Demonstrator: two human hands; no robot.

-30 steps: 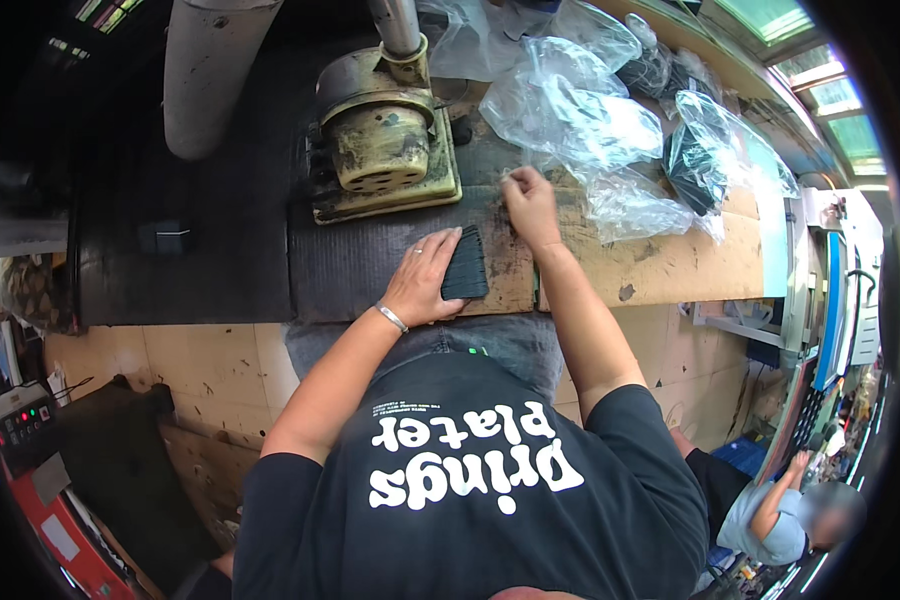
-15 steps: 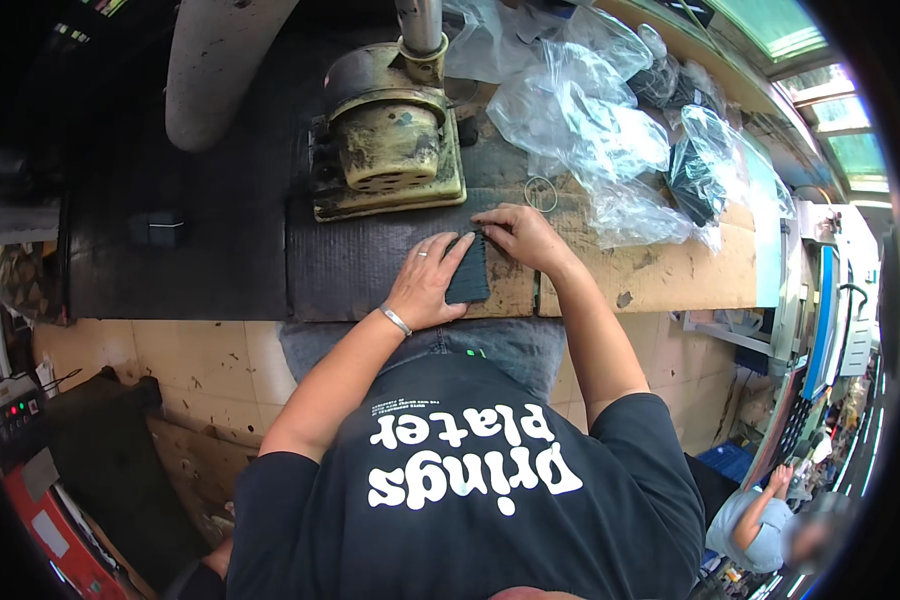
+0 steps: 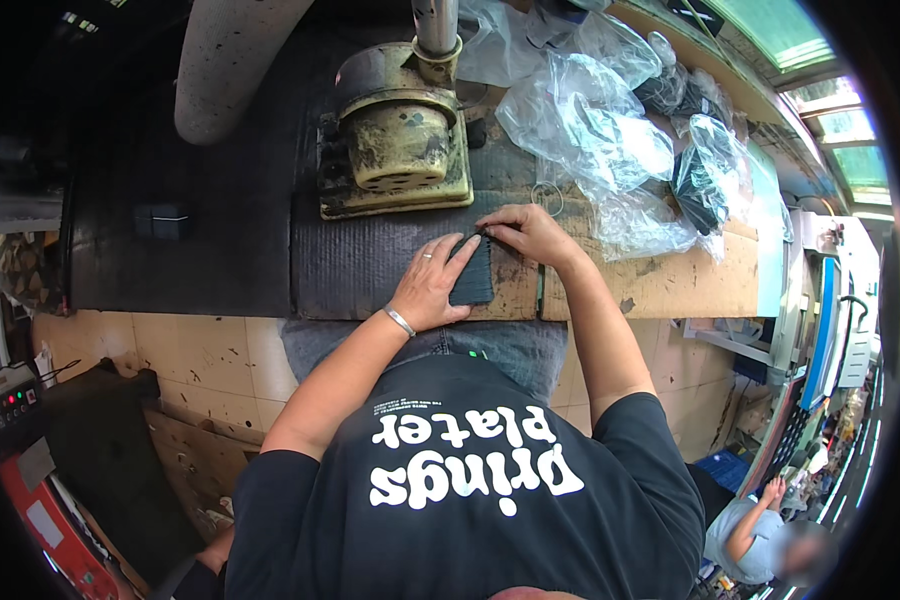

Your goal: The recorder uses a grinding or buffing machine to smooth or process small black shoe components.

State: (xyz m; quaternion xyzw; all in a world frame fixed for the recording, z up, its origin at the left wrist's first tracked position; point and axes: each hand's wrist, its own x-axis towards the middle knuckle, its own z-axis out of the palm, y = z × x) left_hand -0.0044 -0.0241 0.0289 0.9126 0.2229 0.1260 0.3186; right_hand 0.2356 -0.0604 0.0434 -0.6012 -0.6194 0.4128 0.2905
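Observation:
A dark rectangular piece with a ridged surface [image 3: 477,284] lies on the blackened cardboard in front of me. My left hand [image 3: 432,284], with a ring and a bracelet on it, rests across the piece's left side, fingers stretched out and spread. At the piece's far right corner, my right hand [image 3: 532,236] has thumb and forefinger pinched together. Whatever sits between those fingertips is too small to make out. Part of the piece is hidden under my left hand.
A stained, cream-coloured machine head [image 3: 395,150] stands just beyond my hands. Clear plastic bags [image 3: 610,140], some with dark contents, fill the far right. A small dark block [image 3: 162,221] lies to the left. Another person [image 3: 755,530] is at the lower right.
The whole view has shifted slightly to the right. Both hands keep almost the same place on the ridged piece.

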